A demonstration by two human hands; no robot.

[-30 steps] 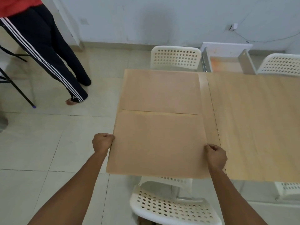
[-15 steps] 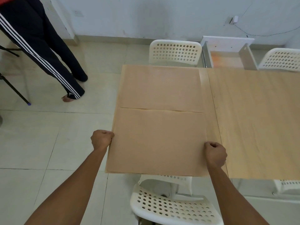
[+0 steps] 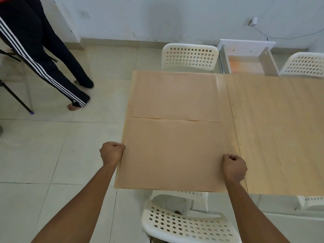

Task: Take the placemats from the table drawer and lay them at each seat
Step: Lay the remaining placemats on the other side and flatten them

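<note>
my left hand (image 3: pixel 112 151) and right hand (image 3: pixel 234 168) are both closed on the side edges of the near placemat (image 3: pixel 172 155), which lies flat on the wooden surface (image 3: pixel 280 130) with its near edge at the surface's rim. a second placemat (image 3: pixel 175 95) lies just beyond it, their edges meeting. a white perforated chair (image 3: pixel 187 225) sits below me, and the open drawer (image 3: pixel 245 62) sticks out on the far side.

Bare table (image 3: pixel 280 134) right of placemats (image 3: pixel 172 151)
</note>
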